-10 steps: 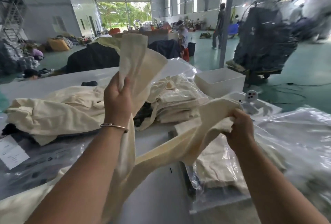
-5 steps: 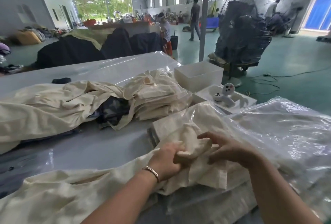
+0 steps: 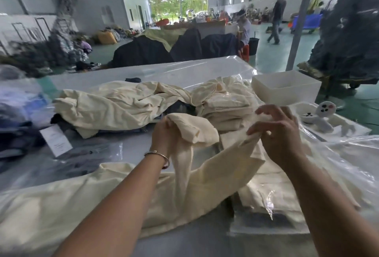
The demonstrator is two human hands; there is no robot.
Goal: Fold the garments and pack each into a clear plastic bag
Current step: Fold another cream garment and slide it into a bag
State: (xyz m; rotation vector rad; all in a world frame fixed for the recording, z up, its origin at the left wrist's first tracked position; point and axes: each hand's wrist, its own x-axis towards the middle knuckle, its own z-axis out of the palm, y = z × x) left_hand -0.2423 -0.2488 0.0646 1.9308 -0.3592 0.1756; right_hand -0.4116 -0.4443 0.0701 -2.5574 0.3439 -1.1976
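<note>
A long cream garment (image 3: 86, 201) lies across the near table, and both hands lift its right end. My left hand (image 3: 164, 135) grips a bunched fold of it at the centre. My right hand (image 3: 279, 133) pinches another edge of the same cloth between thumb and fingertips, a little to the right and at about the same height. Clear plastic bags (image 3: 346, 166) with folded cream garments inside lie under and to the right of my right hand. A heap of loose cream garments (image 3: 114, 104) and a stack of folded ones (image 3: 227, 104) sit further back.
A white tub (image 3: 285, 88) stands at the back right, with a white tray holding a small white gadget (image 3: 320, 117) beside it. Bagged dark garments with a paper label (image 3: 55, 139) lie on the left. Beyond the table are dark clothing piles, a fan and people.
One second ago both hands held the cloth high; half a second ago they pressed it down on the bagged pile. Now they have raised its end a little, left hand bunching, right hand pinching.
</note>
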